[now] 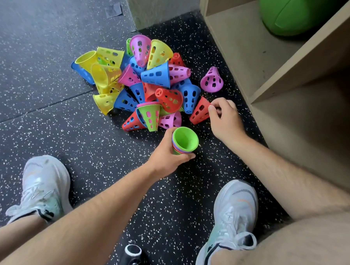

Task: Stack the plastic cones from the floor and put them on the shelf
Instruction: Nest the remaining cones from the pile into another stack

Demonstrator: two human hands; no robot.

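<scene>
A heap of perforated plastic cones (143,81) in yellow, blue, pink, red and green lies on the speckled black floor. My left hand (169,155) grips a nested stack of cones (185,141) with a green one innermost, its wide mouth facing up. My right hand (224,117) pinches the rim of a red cone (200,110) lying on its side at the heap's right edge. A single pink cone (211,80) stands apart to the right. A small nested stack with a green outer cone (150,116) lies in the heap.
A beige wooden shelf unit (278,74) stands at the right, with a green ball (305,8) in its upper compartment. My two white trainers (233,216) are planted on the floor. A black-and-white object (132,253) sits at the bottom edge. A wall corner (159,7) rises behind the heap.
</scene>
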